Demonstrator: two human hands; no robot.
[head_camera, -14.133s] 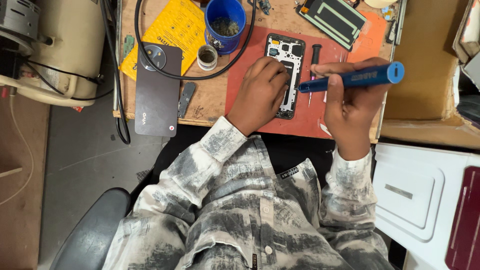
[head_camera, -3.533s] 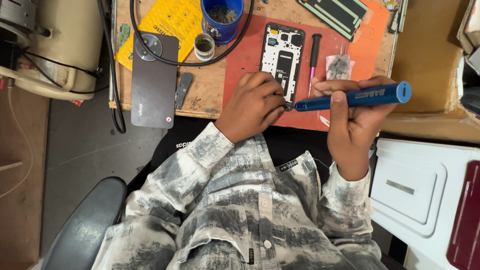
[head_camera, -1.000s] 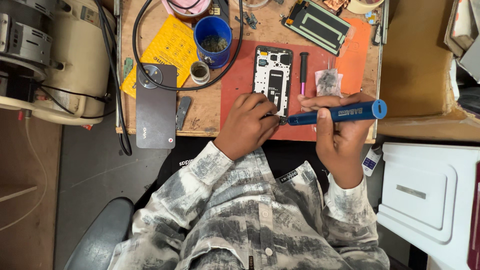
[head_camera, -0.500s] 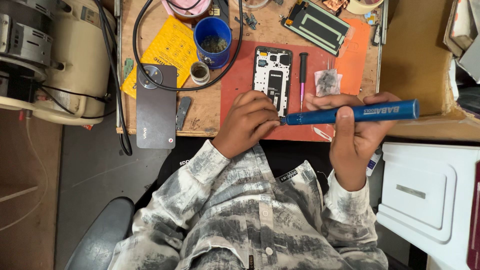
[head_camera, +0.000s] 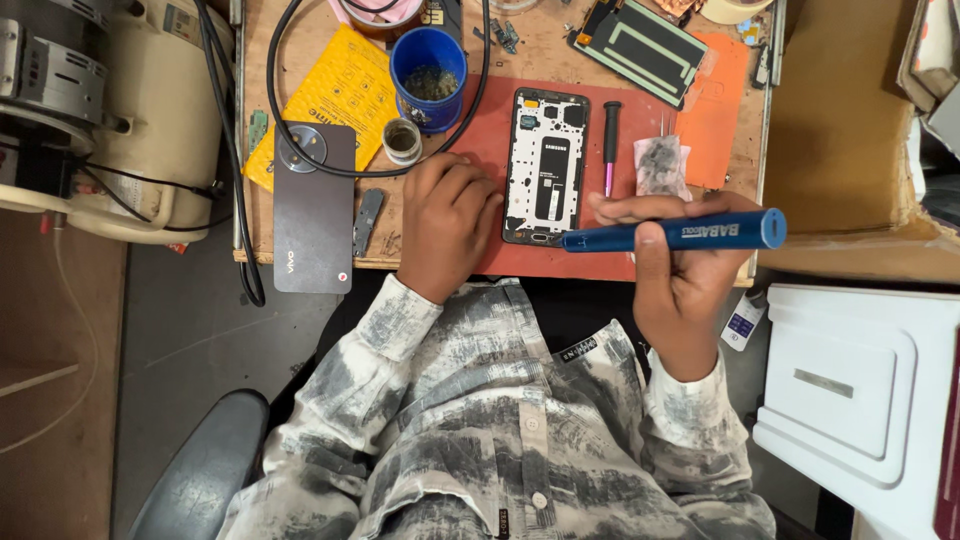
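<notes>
The opened phone frame (head_camera: 545, 165) lies face-down on the red mat (head_camera: 480, 140), at the middle of the bench (head_camera: 530, 60). Half a second ago the blue screwdriver (head_camera: 675, 232) sat with its tip at the left hand's fingers; now the left hand (head_camera: 445, 225) has drawn off and rests loosely curled and empty on the mat, just left of the frame. The right hand (head_camera: 680, 270) has its fingers clamped round the screwdriver, held level, tip at the frame's near right corner. A small black screwdriver (head_camera: 610, 145) lies right of the frame, a blue cup (head_camera: 428, 65) to the far left.
</notes>
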